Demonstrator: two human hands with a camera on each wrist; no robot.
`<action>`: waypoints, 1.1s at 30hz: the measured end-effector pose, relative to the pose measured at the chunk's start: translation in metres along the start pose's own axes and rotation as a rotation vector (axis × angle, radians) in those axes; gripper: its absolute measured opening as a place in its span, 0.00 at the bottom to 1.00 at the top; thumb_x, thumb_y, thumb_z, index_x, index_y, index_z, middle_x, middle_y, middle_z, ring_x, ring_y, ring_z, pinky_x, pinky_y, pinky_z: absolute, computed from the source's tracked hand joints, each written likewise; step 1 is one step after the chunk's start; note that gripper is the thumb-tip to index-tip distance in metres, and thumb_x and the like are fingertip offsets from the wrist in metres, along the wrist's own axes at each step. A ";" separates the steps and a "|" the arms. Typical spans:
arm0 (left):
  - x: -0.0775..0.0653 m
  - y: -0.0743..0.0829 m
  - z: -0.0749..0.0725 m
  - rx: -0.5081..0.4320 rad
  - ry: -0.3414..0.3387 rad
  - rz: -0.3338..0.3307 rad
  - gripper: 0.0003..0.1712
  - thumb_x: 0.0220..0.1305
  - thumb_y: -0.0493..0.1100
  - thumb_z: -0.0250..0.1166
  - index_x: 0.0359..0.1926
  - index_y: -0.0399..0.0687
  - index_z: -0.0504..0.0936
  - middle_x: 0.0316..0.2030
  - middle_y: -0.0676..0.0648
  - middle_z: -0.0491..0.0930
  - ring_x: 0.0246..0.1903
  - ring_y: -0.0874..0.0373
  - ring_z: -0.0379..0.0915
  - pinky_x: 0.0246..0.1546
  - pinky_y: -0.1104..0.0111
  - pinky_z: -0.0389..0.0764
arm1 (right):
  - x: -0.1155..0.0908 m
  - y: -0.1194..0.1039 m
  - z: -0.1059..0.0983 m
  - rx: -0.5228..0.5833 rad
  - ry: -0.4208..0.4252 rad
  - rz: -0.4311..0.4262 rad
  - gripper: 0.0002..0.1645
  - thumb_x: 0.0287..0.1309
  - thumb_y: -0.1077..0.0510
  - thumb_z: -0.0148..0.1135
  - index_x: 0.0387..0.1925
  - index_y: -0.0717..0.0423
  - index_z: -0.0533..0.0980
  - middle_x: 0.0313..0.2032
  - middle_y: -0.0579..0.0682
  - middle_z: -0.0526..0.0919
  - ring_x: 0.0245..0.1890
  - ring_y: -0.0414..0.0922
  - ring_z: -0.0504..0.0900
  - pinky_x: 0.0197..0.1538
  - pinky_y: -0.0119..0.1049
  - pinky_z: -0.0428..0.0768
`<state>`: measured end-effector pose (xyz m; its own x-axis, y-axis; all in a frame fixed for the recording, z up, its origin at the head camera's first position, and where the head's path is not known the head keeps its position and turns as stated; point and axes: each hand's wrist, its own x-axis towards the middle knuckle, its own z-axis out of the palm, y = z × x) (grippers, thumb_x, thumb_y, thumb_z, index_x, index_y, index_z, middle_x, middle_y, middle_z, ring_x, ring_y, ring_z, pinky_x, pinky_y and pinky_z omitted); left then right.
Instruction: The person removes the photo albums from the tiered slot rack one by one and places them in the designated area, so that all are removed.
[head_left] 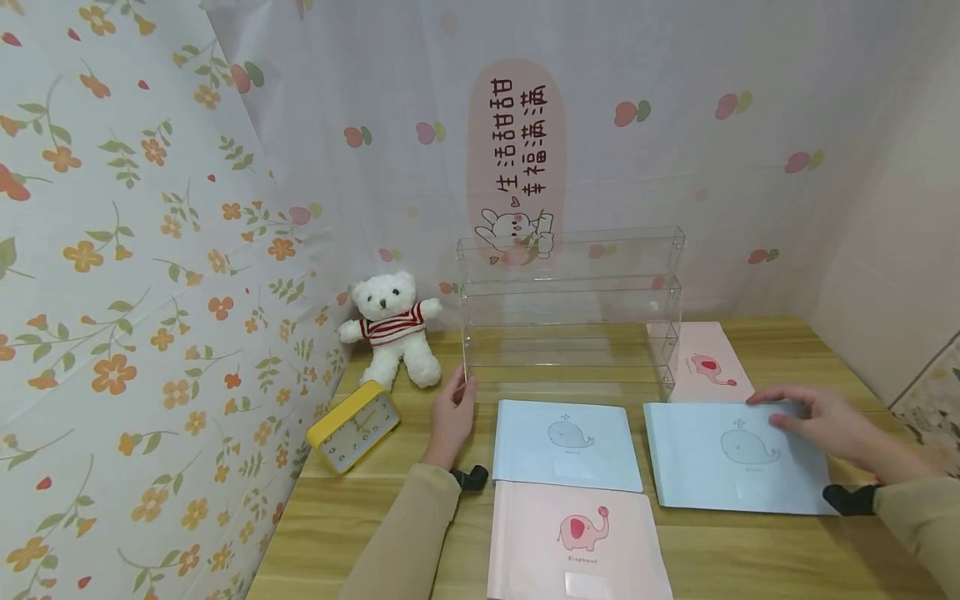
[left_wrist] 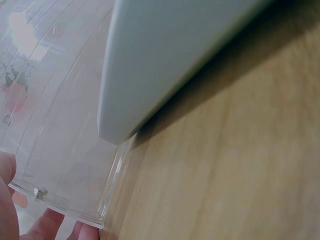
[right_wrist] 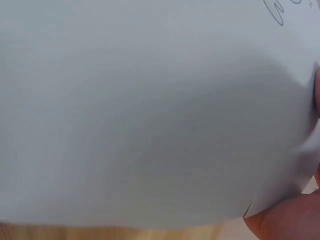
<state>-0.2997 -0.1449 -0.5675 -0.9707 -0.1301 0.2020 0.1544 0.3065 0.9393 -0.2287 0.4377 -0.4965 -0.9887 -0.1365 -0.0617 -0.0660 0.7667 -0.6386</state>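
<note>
My left hand (head_left: 452, 421) grips the lower left side of a clear acrylic tiered rack (head_left: 570, 287); in the left wrist view its fingers (left_wrist: 46, 225) wrap the rack's edge. On the right, my right hand (head_left: 832, 423) pinches the far right edge of a light blue booklet with a whale drawing (head_left: 697, 467). Its thumb (right_wrist: 292, 217) shows at the booklet's corner in the right wrist view, where the cover bends slightly. A second light blue whale booklet (head_left: 525, 446) lies before the rack, just above a pink elephant booklet (head_left: 525, 533).
Another pink elephant booklet (head_left: 716, 346) lies at the back right, partly behind the rack and the blue booklet. A white teddy bear (head_left: 393, 325) in a striped sweater sits left of the rack, behind a yellow clock (head_left: 356, 425). A patterned curtain (head_left: 375, 83) hangs behind the wooden table (head_left: 337, 525).
</note>
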 end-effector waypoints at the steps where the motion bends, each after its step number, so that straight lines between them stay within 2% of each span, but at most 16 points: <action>1: 0.000 0.000 0.000 -0.001 0.000 -0.006 0.32 0.85 0.58 0.61 0.83 0.60 0.72 0.75 0.45 0.80 0.68 0.43 0.83 0.65 0.44 0.85 | 0.000 0.001 0.001 0.007 -0.010 0.008 0.22 0.76 0.56 0.69 0.66 0.57 0.82 0.73 0.77 0.72 0.73 0.77 0.63 0.68 0.80 0.62; 3: 0.000 -0.001 0.001 -0.001 -0.002 -0.008 0.32 0.85 0.59 0.61 0.83 0.60 0.72 0.75 0.46 0.80 0.68 0.44 0.83 0.66 0.44 0.85 | 0.001 0.002 0.002 0.011 -0.027 0.014 0.22 0.75 0.59 0.68 0.66 0.59 0.81 0.74 0.79 0.70 0.73 0.81 0.62 0.67 0.84 0.60; 6: 0.000 -0.001 0.001 -0.005 -0.007 -0.013 0.32 0.85 0.60 0.61 0.83 0.63 0.71 0.75 0.46 0.79 0.69 0.45 0.83 0.66 0.44 0.85 | 0.003 0.002 0.006 -0.009 -0.029 0.021 0.22 0.74 0.61 0.69 0.66 0.59 0.82 0.73 0.80 0.71 0.72 0.81 0.63 0.67 0.83 0.61; 12: 0.000 -0.001 0.003 -0.005 0.005 0.007 0.32 0.85 0.58 0.61 0.83 0.58 0.72 0.74 0.45 0.81 0.67 0.43 0.84 0.64 0.44 0.85 | 0.004 0.000 0.011 0.002 -0.053 0.034 0.22 0.72 0.66 0.66 0.65 0.61 0.82 0.72 0.79 0.73 0.72 0.82 0.61 0.67 0.86 0.58; 19: 0.000 -0.001 0.004 -0.012 0.009 -0.001 0.31 0.84 0.59 0.61 0.82 0.65 0.73 0.74 0.46 0.81 0.67 0.45 0.85 0.63 0.45 0.86 | 0.005 0.006 0.019 -0.020 -0.090 0.070 0.22 0.72 0.65 0.66 0.65 0.58 0.83 0.70 0.77 0.75 0.69 0.80 0.63 0.65 0.85 0.62; 22: 0.000 -0.001 0.003 -0.013 0.009 0.001 0.32 0.84 0.60 0.61 0.82 0.62 0.72 0.74 0.46 0.81 0.67 0.45 0.84 0.64 0.44 0.86 | 0.006 0.007 0.021 -0.031 -0.092 0.086 0.22 0.73 0.64 0.66 0.65 0.57 0.83 0.70 0.77 0.74 0.69 0.80 0.64 0.64 0.84 0.64; 26: 0.000 -0.001 0.002 -0.010 0.011 0.003 0.33 0.84 0.60 0.61 0.82 0.58 0.72 0.73 0.45 0.81 0.67 0.44 0.84 0.64 0.45 0.86 | 0.006 0.007 0.024 -0.071 -0.087 0.065 0.21 0.71 0.63 0.68 0.63 0.55 0.84 0.68 0.75 0.78 0.68 0.79 0.67 0.62 0.83 0.68; 33: 0.000 -0.001 0.001 -0.003 0.014 0.006 0.32 0.84 0.60 0.61 0.82 0.60 0.73 0.73 0.45 0.81 0.67 0.44 0.84 0.65 0.45 0.85 | 0.006 0.005 0.029 -0.149 -0.071 0.047 0.19 0.69 0.63 0.71 0.60 0.54 0.86 0.65 0.75 0.81 0.66 0.80 0.69 0.61 0.83 0.68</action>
<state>-0.2999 -0.1442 -0.5691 -0.9672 -0.1410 0.2114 0.1608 0.3044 0.9389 -0.2311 0.4224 -0.5225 -0.9795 -0.1382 -0.1463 -0.0444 0.8573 -0.5129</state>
